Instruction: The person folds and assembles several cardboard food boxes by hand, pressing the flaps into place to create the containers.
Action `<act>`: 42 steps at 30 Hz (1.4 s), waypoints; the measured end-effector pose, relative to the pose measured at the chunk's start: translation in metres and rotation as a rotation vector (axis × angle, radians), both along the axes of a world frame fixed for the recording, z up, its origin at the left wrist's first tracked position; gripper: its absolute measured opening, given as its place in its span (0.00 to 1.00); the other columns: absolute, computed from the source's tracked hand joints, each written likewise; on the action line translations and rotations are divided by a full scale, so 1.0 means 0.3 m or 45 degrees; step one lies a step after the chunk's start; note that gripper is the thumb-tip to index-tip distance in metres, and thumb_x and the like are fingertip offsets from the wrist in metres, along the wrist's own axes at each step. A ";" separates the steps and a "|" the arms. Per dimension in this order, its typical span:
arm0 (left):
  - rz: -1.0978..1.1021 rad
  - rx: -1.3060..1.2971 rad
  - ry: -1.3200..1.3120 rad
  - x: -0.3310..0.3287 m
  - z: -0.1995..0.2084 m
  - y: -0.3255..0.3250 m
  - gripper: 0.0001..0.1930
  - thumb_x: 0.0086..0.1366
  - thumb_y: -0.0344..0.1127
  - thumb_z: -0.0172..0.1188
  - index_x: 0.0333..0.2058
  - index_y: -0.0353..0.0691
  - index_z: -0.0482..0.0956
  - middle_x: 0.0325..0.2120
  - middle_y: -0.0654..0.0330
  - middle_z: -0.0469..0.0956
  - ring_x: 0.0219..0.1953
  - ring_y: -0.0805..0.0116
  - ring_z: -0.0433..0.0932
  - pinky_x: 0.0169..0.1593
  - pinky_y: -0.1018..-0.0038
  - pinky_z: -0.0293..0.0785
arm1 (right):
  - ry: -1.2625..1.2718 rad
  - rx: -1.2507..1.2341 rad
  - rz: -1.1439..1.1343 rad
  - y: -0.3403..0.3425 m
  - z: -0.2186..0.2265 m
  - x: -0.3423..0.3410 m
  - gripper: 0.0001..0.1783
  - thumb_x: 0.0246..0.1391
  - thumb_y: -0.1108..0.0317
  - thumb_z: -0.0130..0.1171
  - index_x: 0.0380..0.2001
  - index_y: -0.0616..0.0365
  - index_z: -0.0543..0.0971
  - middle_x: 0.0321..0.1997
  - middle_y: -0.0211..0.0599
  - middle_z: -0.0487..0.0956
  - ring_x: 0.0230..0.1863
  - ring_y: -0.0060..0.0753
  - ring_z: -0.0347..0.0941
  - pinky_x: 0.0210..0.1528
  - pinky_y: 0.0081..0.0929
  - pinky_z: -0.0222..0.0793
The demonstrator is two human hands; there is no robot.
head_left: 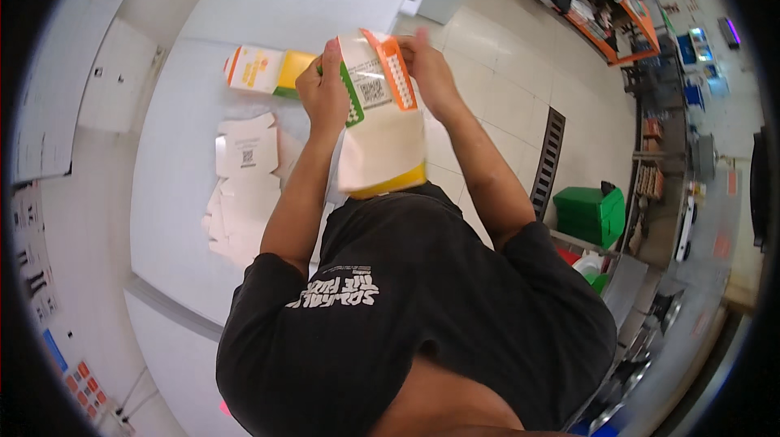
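Note:
Up in front of my chest is a white paper carton (382, 140) with green and orange printed edges, a square code and a yellow end toward me. My left hand (325, 96) grips its left side, thumb at the upper edge. On the other side, my right hand (431, 80) holds the upper right edge, its fingers partly hidden behind the carton and its thumb blurred. Beyond my left hand, a white, yellow and orange carton (258, 68) lies on the table. Nearer me, left of my forearm, rests a pile of flat white carton blanks (248, 153).
The pale table (175, 185) stretches along my left and ahead. To the right, a tiled floor has a dark drain grate (548, 162) and a green bin (591, 214). An orange shelf rack (650, 41) stands at the far right, with a steel counter along the right wall.

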State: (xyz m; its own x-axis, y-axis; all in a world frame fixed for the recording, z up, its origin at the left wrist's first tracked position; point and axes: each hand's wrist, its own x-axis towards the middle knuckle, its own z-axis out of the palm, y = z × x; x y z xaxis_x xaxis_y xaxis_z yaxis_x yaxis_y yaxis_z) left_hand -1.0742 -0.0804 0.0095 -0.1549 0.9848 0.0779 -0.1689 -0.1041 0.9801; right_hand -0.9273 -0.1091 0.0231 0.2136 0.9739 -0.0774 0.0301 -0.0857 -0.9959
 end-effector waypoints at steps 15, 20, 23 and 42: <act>-0.278 -0.355 -1.137 -0.268 -0.091 0.309 0.21 0.68 0.49 0.47 0.43 0.35 0.76 0.34 0.61 0.78 0.36 0.70 0.76 0.43 0.72 0.72 | 0.282 0.018 0.726 0.075 -0.127 -0.084 0.40 0.56 0.44 0.54 0.65 0.53 0.57 0.63 0.41 0.64 0.63 0.40 0.60 0.61 0.39 0.61; -0.390 -0.467 -0.441 -0.431 -0.071 0.360 0.32 0.68 0.59 0.38 0.58 0.37 0.62 0.52 0.53 0.69 0.53 0.58 0.71 0.58 0.56 0.66 | -0.521 0.357 0.534 0.217 -0.090 -0.148 0.48 0.46 0.51 0.67 0.66 0.51 0.54 0.65 0.50 0.55 0.62 0.50 0.60 0.61 0.39 0.61; -0.293 -0.656 -0.723 -0.474 -0.042 0.331 0.35 0.66 0.63 0.36 0.58 0.40 0.62 0.51 0.52 0.70 0.52 0.58 0.72 0.57 0.57 0.67 | -0.748 0.466 0.414 0.248 -0.096 -0.181 0.52 0.39 0.51 0.71 0.65 0.49 0.56 0.64 0.56 0.53 0.61 0.56 0.59 0.62 0.41 0.61; 0.080 -0.167 -0.320 -0.348 -0.072 0.271 0.33 0.50 0.28 0.71 0.50 0.36 0.59 0.43 0.53 0.74 0.44 0.66 0.77 0.45 0.72 0.76 | -1.239 0.767 0.327 0.308 -0.115 -0.313 0.47 0.33 0.49 0.74 0.57 0.54 0.67 0.62 0.66 0.57 0.60 0.64 0.58 0.60 0.47 0.59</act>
State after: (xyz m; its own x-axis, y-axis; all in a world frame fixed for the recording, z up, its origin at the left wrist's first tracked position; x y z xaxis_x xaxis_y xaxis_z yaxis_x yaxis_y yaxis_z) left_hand -1.1788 0.0011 -0.0122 -0.2143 0.9719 -0.0978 -0.4051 0.0026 0.9142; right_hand -1.0212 -0.0165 -0.0115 -0.2798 0.8207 0.4982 0.7493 0.5111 -0.4211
